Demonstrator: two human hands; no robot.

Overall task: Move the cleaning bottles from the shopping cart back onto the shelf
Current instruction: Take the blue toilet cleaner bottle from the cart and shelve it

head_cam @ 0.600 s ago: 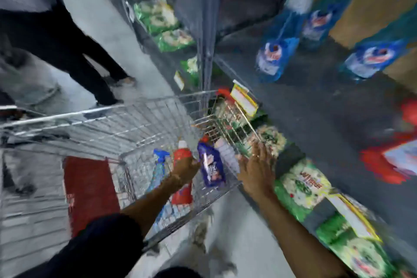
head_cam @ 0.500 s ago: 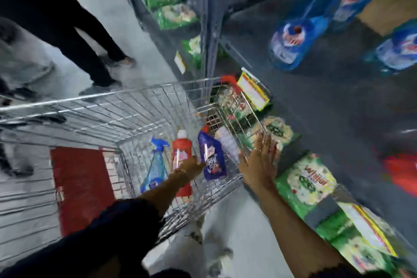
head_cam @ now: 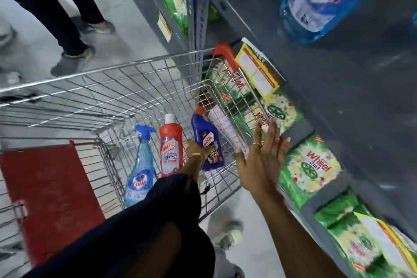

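Dark blue Harpic bottle [head_cam: 208, 145] gripped in the wire cart [head_cam: 126, 88]
Left hand [head_cam: 198, 149] wraps its body; right hand [head_cam: 262, 162] spread flat above the cart's right edge.

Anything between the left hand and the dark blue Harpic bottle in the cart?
Nothing visible. The left hand is already down inside the wire shopping cart, at the dark blue Harpic bottle; whether the fingers have closed on it is unclear. The red Harpic bottle stands beside it, not between.
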